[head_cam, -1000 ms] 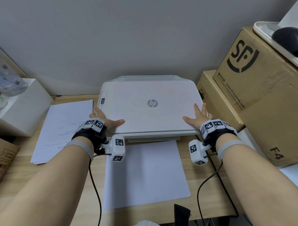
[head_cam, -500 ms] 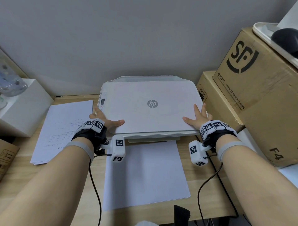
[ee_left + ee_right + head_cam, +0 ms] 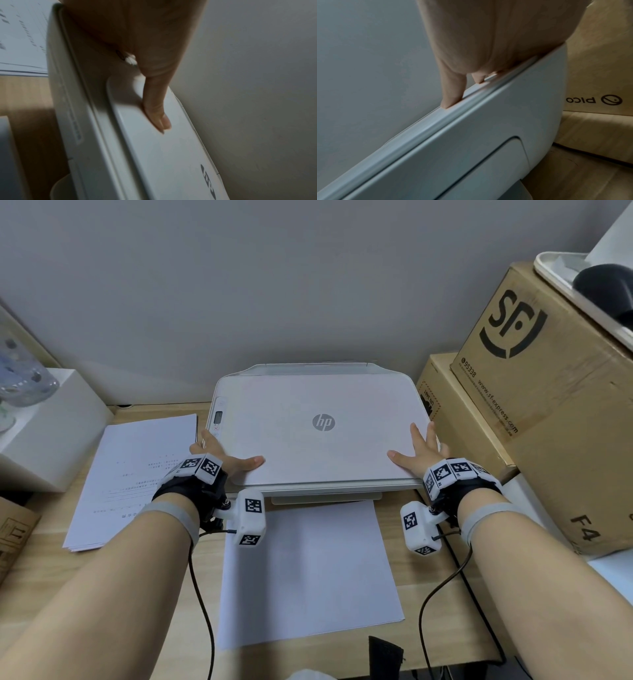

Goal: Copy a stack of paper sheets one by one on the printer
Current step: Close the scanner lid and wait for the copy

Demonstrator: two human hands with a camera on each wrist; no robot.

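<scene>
A white HP printer (image 3: 318, 426) stands at the back of the desk with its lid down. My left hand (image 3: 222, 455) lies flat on the lid's front left corner, fingers straight, thumb (image 3: 157, 111) stretched along the lid (image 3: 171, 155). My right hand (image 3: 419, 450) lies flat on the front right corner, fingers spread; its fingertips (image 3: 452, 100) press the lid edge (image 3: 426, 127). A stack of printed sheets (image 3: 137, 477) lies left of the printer. A blank white sheet (image 3: 305, 570) lies on the desk in front of the printer.
Cardboard boxes (image 3: 548, 405) are stacked tight against the printer's right side, with a tray (image 3: 582, 292) on top. A white box (image 3: 44, 433) stands at the far left. Wrist-camera cables (image 3: 202, 604) trail over the wooden desk (image 3: 435, 628). A grey wall rises behind.
Both hands stay flat on the printer lid; the view has only shifted slightly.
</scene>
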